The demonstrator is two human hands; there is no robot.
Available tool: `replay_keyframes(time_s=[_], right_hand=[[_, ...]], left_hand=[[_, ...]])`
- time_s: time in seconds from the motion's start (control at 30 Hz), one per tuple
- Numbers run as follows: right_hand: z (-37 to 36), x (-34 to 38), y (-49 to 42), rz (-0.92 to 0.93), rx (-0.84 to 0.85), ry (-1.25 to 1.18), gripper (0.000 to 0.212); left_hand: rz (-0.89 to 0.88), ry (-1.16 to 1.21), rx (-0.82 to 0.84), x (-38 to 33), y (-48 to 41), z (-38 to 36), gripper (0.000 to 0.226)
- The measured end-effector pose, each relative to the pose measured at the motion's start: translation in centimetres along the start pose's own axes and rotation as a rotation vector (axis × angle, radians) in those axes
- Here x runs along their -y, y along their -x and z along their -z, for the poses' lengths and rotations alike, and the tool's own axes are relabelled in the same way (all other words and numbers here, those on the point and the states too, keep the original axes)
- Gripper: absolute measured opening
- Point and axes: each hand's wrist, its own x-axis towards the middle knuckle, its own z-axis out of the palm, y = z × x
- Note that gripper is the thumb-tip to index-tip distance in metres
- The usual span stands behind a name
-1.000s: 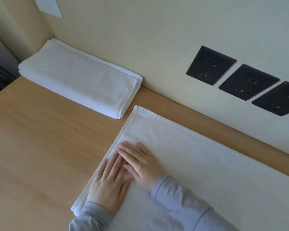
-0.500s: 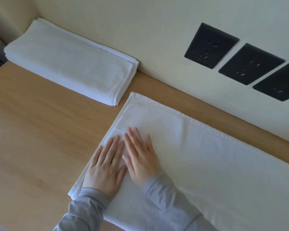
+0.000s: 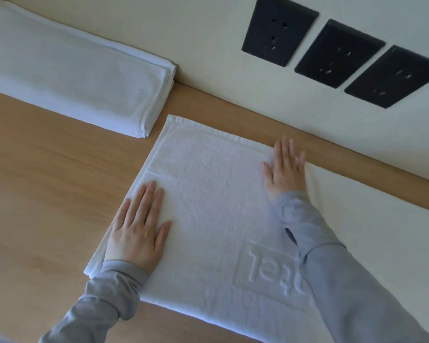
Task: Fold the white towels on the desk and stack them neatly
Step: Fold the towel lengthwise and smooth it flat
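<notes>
- Your left hand [image 3: 136, 233] lies flat, fingers straight, on the near-left part of the white terry towel with raised lettering [image 3: 208, 194]. Your right hand [image 3: 284, 169] presses flat near its far edge, fingertips at the hem. The hands are well apart, and neither grips anything.
- The towel is spread on the light wooden worktop [image 3: 47, 181]. Its far hem runs just beside the cream wall [image 3: 196, 45], and its right part passes out of view. The left edge appears doubled, so a first fold looks made and smoothing is likely the step in hand.
- The stack of folded white towels [image 3: 72, 75] sits at the far left against the wall, near the spread towel's corner but apart from it.
- If you push your palms in different directions, the upper layer may slide over the lower. The hems would then part and the fold would come out crooked.
- A pale line begins just right of your right hand. Pressing across it could set a crease or trap a ridge.
- Your grey sleeves [image 3: 344, 280] lie over the cloth. Dragging them could ruck the pile or pull the near edge off line.
- Carrying the towel carelessly to the stack could knock its layers askew. The three black wall sockets [image 3: 337, 53] above sit well clear.
</notes>
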Motion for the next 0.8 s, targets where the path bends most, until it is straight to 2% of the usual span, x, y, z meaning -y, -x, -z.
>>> replay_keyframes(time_s=[0.1, 0.17, 0.27, 0.4, 0.57, 0.67, 0.73, 0.8], right_hand=[[-0.7, 7.6, 6.2, 0.238, -0.110, -0.126, 0.062], [-2.2, 12.0, 11.2, 0.426, -0.100, -0.144, 0.059], [-3.5, 11.7, 15.0, 0.502, -0.046, -0.129, 0.055], [-3.0, 1.0, 14.3, 0.325, 0.018, -0.078, 0.059], [-1.8, -15.3, 11.7, -0.123, 0.047, -0.031, 0.063], [-1.3, -19.2, 10.4, -0.326, 0.081, -0.035, 0.058], [-0.9, -17.7, 10.1, -0.277, 0.025, -0.079, 0.057], [-0.7, -13.8, 10.6, -0.082, -0.042, -0.137, 0.057]], left_hand=[[0.004, 0.003, -0.003, -0.1, 0.0, 0.0, 0.063], [0.001, 0.005, -0.009, -0.2, 0.0, 0.1, 0.064], [-0.007, 0.005, -0.019, -0.4, 0.0, 0.3, 0.065], [-0.002, 0.014, -0.018, -0.3, 0.2, 0.2, 0.065], [-0.013, 0.015, -0.009, -0.2, 0.2, -0.1, 0.066], [0.025, 0.025, -0.032, -0.6, 0.2, -0.2, 0.066], [0.114, 0.060, -0.078, -2.5, 0.1, 0.0, 0.065], [0.142, 0.104, -0.133, -6.5, -0.2, 0.1, 0.063]])
